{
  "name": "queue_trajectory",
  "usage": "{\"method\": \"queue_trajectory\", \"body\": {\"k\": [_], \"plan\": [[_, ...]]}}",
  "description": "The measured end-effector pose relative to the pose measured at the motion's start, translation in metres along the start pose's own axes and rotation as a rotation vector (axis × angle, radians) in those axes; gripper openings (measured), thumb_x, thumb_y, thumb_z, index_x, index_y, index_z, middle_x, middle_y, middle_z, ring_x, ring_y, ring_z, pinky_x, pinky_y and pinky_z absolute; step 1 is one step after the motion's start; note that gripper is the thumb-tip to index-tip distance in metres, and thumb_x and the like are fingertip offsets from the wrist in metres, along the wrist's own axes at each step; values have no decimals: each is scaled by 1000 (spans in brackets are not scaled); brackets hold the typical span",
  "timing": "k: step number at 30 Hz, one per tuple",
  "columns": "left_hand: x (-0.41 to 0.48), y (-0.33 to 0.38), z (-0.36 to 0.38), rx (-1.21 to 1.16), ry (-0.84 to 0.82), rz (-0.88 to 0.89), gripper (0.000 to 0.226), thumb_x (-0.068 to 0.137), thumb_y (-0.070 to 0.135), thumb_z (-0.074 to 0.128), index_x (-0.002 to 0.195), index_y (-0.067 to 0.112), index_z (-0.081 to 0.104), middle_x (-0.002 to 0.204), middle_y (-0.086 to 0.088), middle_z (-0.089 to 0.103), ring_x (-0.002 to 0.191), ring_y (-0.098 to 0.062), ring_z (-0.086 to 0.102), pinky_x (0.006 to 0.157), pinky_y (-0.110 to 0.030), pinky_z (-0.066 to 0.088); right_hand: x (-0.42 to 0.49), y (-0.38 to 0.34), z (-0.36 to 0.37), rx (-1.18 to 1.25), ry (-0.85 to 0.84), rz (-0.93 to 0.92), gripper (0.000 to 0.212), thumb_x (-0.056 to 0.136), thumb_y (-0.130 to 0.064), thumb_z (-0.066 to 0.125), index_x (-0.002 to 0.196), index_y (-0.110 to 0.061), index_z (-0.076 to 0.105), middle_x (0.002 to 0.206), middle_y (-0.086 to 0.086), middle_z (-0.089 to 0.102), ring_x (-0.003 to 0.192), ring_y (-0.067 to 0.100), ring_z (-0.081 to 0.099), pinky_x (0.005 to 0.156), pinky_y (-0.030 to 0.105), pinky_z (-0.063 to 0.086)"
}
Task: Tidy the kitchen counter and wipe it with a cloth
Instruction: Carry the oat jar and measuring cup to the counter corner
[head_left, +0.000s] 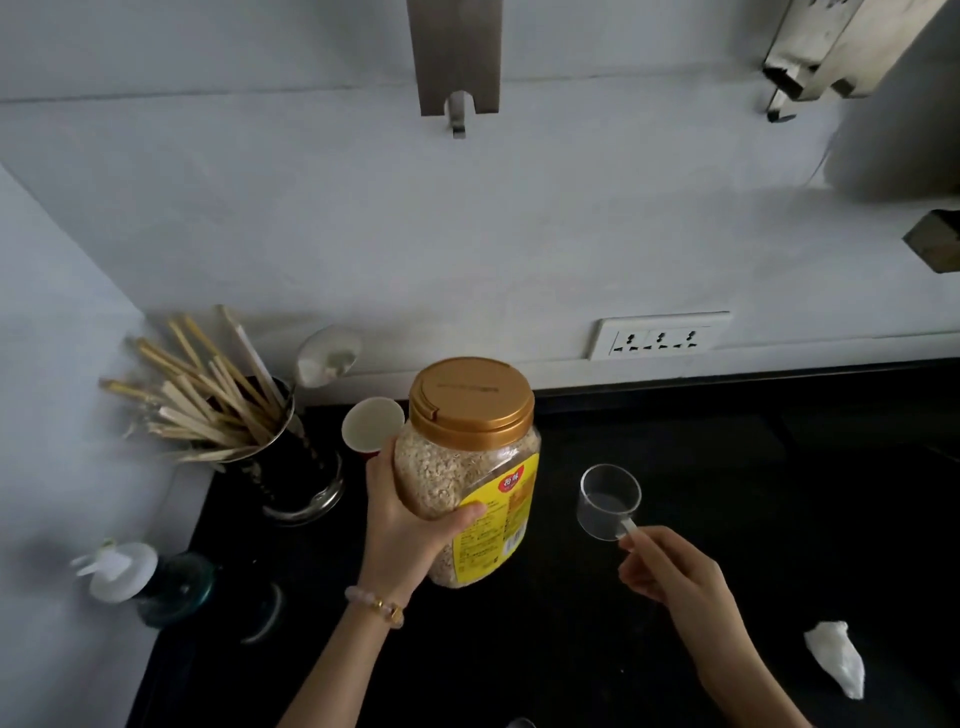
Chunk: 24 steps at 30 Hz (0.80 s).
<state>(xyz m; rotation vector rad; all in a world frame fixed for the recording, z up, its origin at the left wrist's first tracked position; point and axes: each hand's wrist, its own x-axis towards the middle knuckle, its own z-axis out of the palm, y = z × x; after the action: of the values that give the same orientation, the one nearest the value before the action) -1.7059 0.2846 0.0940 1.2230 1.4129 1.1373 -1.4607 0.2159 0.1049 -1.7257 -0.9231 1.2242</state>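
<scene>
— How many things is the person holding?

— Two. The left hand (410, 525) is wrapped around one oat jar (467, 467) with a gold lid, tilted, thumb across the yellow label. The right hand (670, 571) pinches the handle of one clear measuring cup (609, 500), just right of the jar.

— And on the black counter (727, 467)?

— Beyond the left hand, one paper cup (372, 424) touching or just behind the jar. Further left, one metal holder (291, 467) crammed with wooden chopsticks (208, 395), too many to count, plus one spoon (324, 358). Left of the left wrist, one glass bottle (156, 582) with a white cap.

— Any cloth?

— One crumpled white cloth (836, 662), lying right of the right forearm, untouched.
</scene>
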Motion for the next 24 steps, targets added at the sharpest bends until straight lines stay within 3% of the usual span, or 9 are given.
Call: {"method": "queue_trajectory", "body": {"k": [3,6,10,14,17,20,22,24], "plan": [[18,-3,-2,-6,-73,13,97,40,40,86,119,54,30,136,0,41,125,-12,44,94,-29,47,6,-1,-1,7,20,15,20,92,-17,50,86,-14,68,80,11,67,77,20,66,72,28,52],[33,-6,-3,-1,-155,24,98,43,37,86,121,55,29,135,4,43,125,-7,44,93,-21,44,9,-1,-2,12,33,27,19,93,-15,49,87,-13,67,81,11,66,78,20,65,69,26,51],[42,-14,4,54,-225,34,102,53,15,88,123,56,25,129,25,40,120,12,40,92,-10,39,10,1,-5,8,41,31,19,93,-15,49,87,-13,67,81,12,66,77,20,65,67,25,50],[53,-13,5,94,-264,20,110,57,14,85,141,35,17,131,24,35,129,0,31,96,-11,31,12,3,-8,11,45,20,19,93,-14,49,87,-12,67,80,12,65,76,20,65,69,26,52],[51,-15,4,81,-259,9,112,56,20,86,143,33,16,142,14,33,134,-5,30,109,-28,32,16,5,-11,5,49,7,19,93,-14,49,86,-12,68,78,11,65,77,21,65,72,29,53],[32,-25,15,13,-116,-53,107,52,39,84,140,38,24,145,13,34,135,-9,33,110,-45,36,21,6,-12,11,44,-3,20,93,-15,49,86,-13,68,78,12,65,77,21,65,73,29,54],[17,-30,28,18,23,-74,107,51,45,83,140,36,24,146,11,31,136,-10,31,109,-46,37,25,6,-13,15,37,-3,20,93,-16,49,86,-13,68,78,12,65,77,20,65,73,28,53],[9,-32,42,69,113,-44,110,53,35,86,141,32,21,148,6,24,136,-11,28,108,-42,38,30,7,-14,16,35,-3,20,93,-15,49,87,-13,67,77,11,65,77,19,65,72,27,53]]}}
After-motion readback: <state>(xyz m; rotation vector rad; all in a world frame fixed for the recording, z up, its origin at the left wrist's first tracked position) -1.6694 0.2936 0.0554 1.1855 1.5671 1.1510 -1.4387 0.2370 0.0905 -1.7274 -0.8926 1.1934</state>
